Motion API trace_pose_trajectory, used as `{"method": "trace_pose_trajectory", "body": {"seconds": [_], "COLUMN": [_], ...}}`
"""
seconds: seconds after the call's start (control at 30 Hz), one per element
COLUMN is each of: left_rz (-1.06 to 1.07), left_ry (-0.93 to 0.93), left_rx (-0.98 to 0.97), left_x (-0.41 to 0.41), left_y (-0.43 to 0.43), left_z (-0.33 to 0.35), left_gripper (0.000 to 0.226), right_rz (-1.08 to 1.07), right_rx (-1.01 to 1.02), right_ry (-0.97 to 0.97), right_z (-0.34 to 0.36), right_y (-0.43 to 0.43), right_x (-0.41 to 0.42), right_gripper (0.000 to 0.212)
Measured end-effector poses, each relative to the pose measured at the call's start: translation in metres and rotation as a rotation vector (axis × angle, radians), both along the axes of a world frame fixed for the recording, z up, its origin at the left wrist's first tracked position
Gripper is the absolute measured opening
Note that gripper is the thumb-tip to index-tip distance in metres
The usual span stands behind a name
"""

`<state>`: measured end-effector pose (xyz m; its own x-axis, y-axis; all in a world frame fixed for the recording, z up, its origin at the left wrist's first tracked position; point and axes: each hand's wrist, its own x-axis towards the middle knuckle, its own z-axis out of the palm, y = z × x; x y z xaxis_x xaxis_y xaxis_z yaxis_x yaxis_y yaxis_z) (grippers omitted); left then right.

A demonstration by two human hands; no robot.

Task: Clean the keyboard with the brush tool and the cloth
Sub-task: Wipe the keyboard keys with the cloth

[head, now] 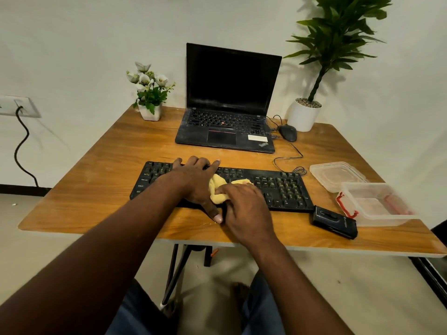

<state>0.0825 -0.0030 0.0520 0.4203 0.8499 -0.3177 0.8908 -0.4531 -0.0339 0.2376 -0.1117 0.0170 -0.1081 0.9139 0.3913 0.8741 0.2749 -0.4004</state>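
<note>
a wooden table point(108, 165) fills the middle of the frame. a black keyboard point(278, 187) lies near its front edge, an open laptop point(225, 131) behind it. a small flower pot point(150, 112) stands at the upper left, a white planter point(302, 117) at the upper right with a mouse point(287, 132) just beside it. at the right lie a clear lid point(336, 175), a clear container point(387, 217) and a black case point(335, 222).

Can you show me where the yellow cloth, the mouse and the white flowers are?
cloth point(219, 187): head view, on its bunched yellow middle.
mouse point(287, 132): head view, on its black top.
flowers point(144, 79): head view, on a white bloom.
</note>
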Motion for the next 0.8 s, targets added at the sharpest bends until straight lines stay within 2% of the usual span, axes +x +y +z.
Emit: {"method": "trace_pose_trajectory", "body": {"seconds": [0.2,0.43,0.6,0.8], "left_rz": [0.014,0.021,0.006,-0.030], "left_ry": [0.001,0.099,-0.021,-0.020], "left_rx": [-0.003,-0.041,-0.026,0.016], "left_x": [0.000,0.015,0.035,0.053], "left_y": [-0.003,-0.005,-0.002,-0.002], "left_z": [0.002,0.011,0.014,0.008], "left_gripper": [0.163,0.161,0.152,0.149], "right_rz": [-0.299,-0.325,-0.290,-0.254], "right_rx": [-0.079,-0.042,-0.057,-0.070], "right_ry": [-0.052,-0.023,-0.120,-0.127], "right_z": [0.010,0.011,0.012,0.011], "right_y": [-0.007,-0.008,-0.007,-0.008], "right_x": [0.057,0.069,0.061,0.062], "right_gripper": [0.044,0.040,0.036,0.037]}}
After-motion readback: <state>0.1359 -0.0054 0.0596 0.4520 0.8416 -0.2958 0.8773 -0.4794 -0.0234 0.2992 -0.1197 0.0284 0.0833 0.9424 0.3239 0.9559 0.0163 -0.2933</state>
